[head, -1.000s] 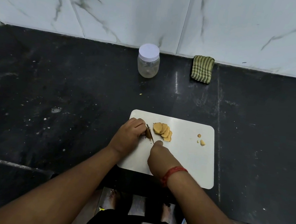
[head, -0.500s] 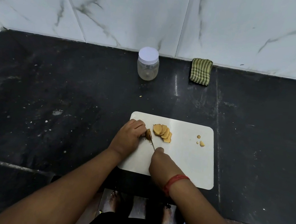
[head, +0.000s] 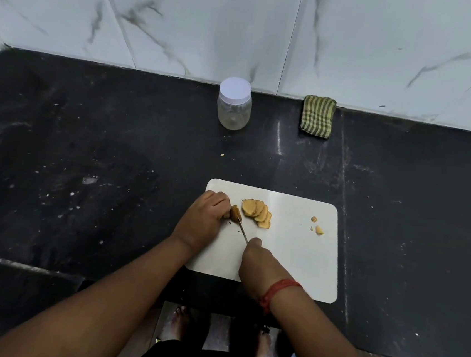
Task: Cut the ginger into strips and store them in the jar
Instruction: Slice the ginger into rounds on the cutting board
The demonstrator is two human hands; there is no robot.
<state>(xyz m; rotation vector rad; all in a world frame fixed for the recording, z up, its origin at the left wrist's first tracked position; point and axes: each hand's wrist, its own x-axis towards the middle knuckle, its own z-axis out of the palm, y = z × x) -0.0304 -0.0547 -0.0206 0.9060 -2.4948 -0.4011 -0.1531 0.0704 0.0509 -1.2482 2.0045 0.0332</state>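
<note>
On the white cutting board (head: 293, 257) my left hand (head: 202, 220) holds a small brown end piece of ginger (head: 235, 214) with curled fingers. My right hand (head: 260, 265) grips a knife (head: 242, 231) whose thin blade runs up to that ginger piece. A fanned row of round ginger slices (head: 257, 212) lies just right of the blade. A clear jar (head: 234, 104) with a white lid on it stands upright near the wall, well behind the board.
A few small ginger scraps (head: 318, 229) lie on the board's right side. A folded green striped cloth (head: 318, 115) rests against the marble wall, right of the jar. The black counter (head: 86, 148) stretches left and right; its front edge is near my body.
The knife blade has drawn back toward me through the ginger piece, and my right hand has slid slightly nearer. My left hand stays on the ginger.
</note>
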